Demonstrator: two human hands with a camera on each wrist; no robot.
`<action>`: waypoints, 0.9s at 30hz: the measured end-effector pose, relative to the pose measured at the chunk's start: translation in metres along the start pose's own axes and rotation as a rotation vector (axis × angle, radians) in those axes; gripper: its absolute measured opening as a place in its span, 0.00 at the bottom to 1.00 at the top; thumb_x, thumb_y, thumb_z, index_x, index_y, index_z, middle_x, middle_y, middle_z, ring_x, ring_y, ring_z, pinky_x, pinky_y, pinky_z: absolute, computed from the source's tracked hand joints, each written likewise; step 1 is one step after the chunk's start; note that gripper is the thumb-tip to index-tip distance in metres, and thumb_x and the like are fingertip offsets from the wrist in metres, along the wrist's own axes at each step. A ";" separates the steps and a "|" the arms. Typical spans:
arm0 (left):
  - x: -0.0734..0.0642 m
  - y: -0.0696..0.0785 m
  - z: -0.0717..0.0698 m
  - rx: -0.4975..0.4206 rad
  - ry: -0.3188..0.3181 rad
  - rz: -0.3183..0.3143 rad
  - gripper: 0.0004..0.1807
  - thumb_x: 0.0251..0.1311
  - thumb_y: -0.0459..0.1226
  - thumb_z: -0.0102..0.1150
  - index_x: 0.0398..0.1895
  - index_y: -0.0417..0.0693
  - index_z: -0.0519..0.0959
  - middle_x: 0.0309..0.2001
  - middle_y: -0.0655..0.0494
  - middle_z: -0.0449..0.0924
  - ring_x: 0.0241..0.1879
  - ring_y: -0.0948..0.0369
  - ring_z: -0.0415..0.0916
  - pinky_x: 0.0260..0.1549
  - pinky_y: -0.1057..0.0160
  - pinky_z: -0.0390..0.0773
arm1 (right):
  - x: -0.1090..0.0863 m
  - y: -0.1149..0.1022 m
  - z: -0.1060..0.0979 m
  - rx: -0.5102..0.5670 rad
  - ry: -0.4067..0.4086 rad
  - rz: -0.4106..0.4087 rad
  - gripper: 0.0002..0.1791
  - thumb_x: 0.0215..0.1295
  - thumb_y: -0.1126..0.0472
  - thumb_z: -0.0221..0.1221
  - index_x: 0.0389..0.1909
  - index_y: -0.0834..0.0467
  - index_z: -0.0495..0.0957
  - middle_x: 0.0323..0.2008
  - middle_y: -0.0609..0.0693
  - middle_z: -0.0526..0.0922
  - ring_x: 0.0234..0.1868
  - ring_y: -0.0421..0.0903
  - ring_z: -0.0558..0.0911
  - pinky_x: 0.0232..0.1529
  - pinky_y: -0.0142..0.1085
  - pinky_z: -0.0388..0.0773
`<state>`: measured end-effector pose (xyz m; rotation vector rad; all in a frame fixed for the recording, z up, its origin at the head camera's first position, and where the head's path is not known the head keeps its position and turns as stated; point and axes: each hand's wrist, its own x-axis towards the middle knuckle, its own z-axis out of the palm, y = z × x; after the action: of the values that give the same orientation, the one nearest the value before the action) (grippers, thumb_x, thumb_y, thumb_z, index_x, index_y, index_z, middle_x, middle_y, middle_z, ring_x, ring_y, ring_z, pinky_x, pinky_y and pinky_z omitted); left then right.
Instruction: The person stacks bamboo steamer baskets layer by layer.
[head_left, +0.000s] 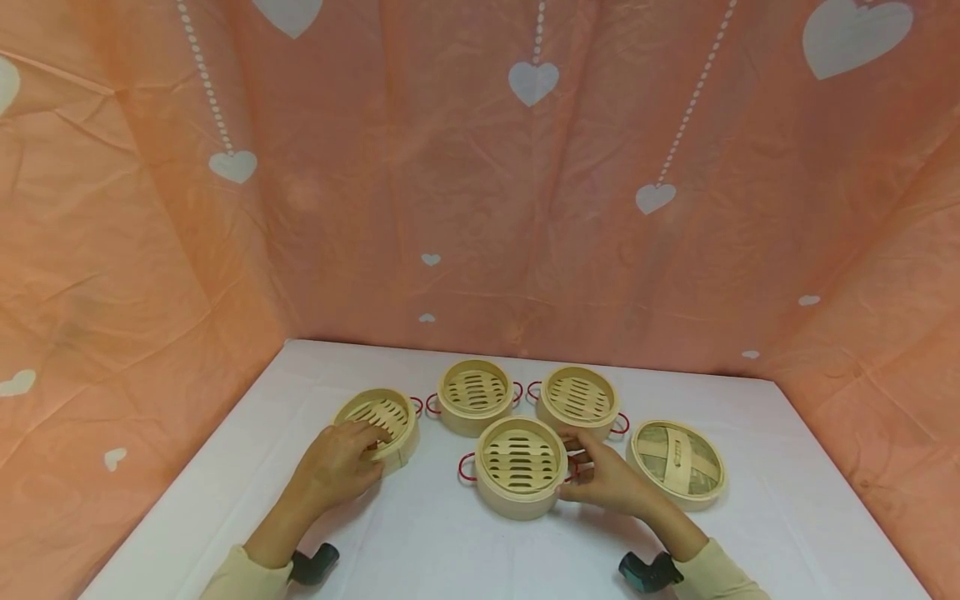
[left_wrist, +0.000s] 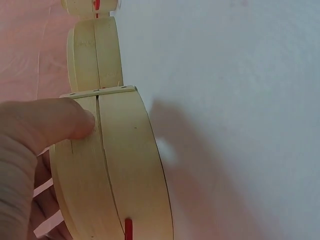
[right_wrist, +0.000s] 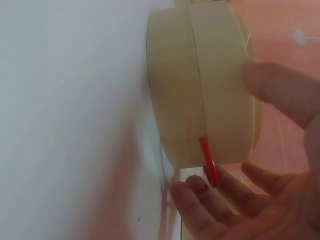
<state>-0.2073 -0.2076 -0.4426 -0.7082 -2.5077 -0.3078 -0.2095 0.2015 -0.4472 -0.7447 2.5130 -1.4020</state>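
At the left, my left hand (head_left: 337, 462) pinches the near wall of a round bamboo steamer basket (head_left: 408, 442). Its thumb presses the outer wall in the left wrist view, while the other fingers reach over the rim and are partly hidden. My right hand (head_left: 609, 479) holds the right side of the front middle steamer basket (head_left: 517, 506), which has a slatted base. In the right wrist view, the thumb lies against that basket's wall (right_wrist: 175, 75), and the other fingers curl about its red handle (right_wrist: 210, 165).
Two more slatted baskets, one left (head_left: 474, 427) and one right (head_left: 577, 421), stand behind the front one. A woven bamboo lid (head_left: 678, 467) lies at the right. Orange cloth (head_left: 480, 208) with white hearts surrounds the white table (head_left: 435, 550) at the back and sides.
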 end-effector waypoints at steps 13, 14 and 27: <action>0.000 0.000 0.002 -0.040 0.048 0.031 0.16 0.31 0.33 0.71 0.31 0.49 0.82 0.25 0.64 0.76 0.27 0.69 0.70 0.27 0.64 0.73 | -0.001 -0.005 -0.001 0.024 0.009 -0.003 0.44 0.48 0.61 0.71 0.65 0.66 0.60 0.53 0.64 0.74 0.48 0.50 0.77 0.41 0.34 0.80; 0.000 0.000 0.002 -0.039 0.055 0.035 0.16 0.31 0.33 0.71 0.31 0.49 0.82 0.25 0.64 0.76 0.27 0.69 0.70 0.27 0.64 0.73 | -0.001 -0.006 -0.001 0.025 0.010 -0.002 0.44 0.48 0.61 0.71 0.65 0.66 0.60 0.53 0.64 0.74 0.48 0.50 0.77 0.40 0.35 0.81; -0.004 -0.001 0.005 0.006 0.122 0.030 0.17 0.30 0.35 0.69 0.32 0.51 0.82 0.28 0.60 0.80 0.32 0.60 0.79 0.28 0.59 0.71 | 0.000 -0.002 0.000 -0.008 0.016 0.014 0.43 0.47 0.60 0.72 0.65 0.64 0.62 0.52 0.63 0.75 0.43 0.44 0.76 0.40 0.34 0.80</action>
<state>-0.2068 -0.2086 -0.4493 -0.7023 -2.3802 -0.3223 -0.2090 0.2011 -0.4455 -0.7186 2.5323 -1.3996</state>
